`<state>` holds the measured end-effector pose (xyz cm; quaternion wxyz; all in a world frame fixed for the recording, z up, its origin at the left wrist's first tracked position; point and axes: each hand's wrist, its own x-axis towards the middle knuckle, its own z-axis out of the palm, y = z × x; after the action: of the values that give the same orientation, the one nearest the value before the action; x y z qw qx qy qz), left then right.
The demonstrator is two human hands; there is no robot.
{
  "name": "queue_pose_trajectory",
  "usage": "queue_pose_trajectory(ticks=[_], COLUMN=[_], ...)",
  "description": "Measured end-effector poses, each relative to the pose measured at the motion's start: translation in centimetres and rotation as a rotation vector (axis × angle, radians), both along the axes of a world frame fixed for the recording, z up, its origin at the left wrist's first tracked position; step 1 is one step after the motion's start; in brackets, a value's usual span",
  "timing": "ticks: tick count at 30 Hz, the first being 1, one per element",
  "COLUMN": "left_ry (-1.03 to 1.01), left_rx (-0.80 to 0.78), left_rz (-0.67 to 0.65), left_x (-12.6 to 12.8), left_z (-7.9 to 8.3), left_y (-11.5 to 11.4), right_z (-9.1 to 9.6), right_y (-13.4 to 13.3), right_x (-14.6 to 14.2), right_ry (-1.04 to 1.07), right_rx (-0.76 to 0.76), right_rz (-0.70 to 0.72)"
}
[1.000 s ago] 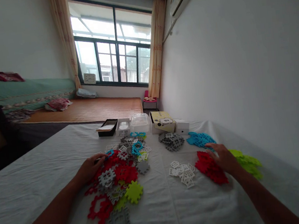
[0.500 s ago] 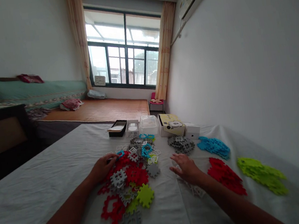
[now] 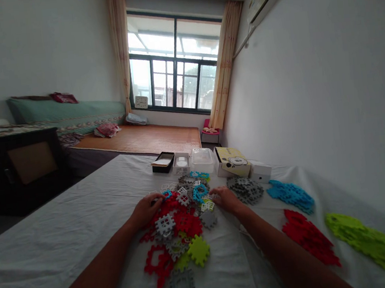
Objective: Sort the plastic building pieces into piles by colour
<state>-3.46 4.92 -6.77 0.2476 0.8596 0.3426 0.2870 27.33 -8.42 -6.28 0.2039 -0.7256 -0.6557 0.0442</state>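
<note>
Steady mixed pile (image 3: 186, 222) at left with left hand (image 3: 146, 209), pinch singly with right hand (image 3: 226, 200); cannot tell either grip

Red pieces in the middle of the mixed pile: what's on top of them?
A light grey frame piece and a smaller pale windowed piece lie over parts of the red pieces. Whatever is beneath the left hand is covered.

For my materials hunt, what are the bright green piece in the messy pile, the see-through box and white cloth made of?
The green piece looks like matte plastic, maybe foam: even colour, neat teeth. The see-through box seems clear, smooth plastic: light passes through. The white cloth is probably dull fabric: soft creases.
</note>
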Motion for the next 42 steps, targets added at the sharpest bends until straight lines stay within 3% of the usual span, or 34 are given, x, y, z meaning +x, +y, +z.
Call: queue_pose_trajectory(ticks=[6,13,16,20,23,27,34,38,42], left_ry=[0.008,0.023,0.027,0.027,0.027,0.025,0.01,0.008,-0.004], left_rx=[0.03,0.002,-0.019,-0.047,-0.055,-0.047,-0.062,-0.048,-0.023], left_rz=[-0.019,-0.03,-0.024,-0.009,-0.012,-0.014,-0.028,-0.016,-0.02], left_x=[0.0,-0.1,0.0,0.0,0.0,-0.1,-0.1,0.0,-0.1], left_z=[-0.2,0.1,0.3,0.5,0.5,0.4,0.5,0.6,0.5], left_y=[0.4,0.2,0.2,0.2,0.2,0.2,0.1,0.0,0.1], right_z=[0.2,3.4,4.1,3.5,2.4,1.3,1.2,0.8,1.3], right_y=[-1.4,-6.2,-7.9,-6.3,-3.6,-1.8,-3.7,-4.8,-6.0], right_x=[0.0,2.5,3.5,1.8,-0.3,-1.8,-1.1,-0.3,0.8], right_ry=[0.123,0.134,0.035,-0.109,-0.167,-0.271,-0.301,-0.184,-0.079], right_rx=[0.007,0.075,0.046,0.082,-0.002,-0.085,-0.074,-0.056,-0.005], right_rz=[-0.063,-0.051,-0.083,-0.013,0.131,0.158,0.125,0.107,-0.005])
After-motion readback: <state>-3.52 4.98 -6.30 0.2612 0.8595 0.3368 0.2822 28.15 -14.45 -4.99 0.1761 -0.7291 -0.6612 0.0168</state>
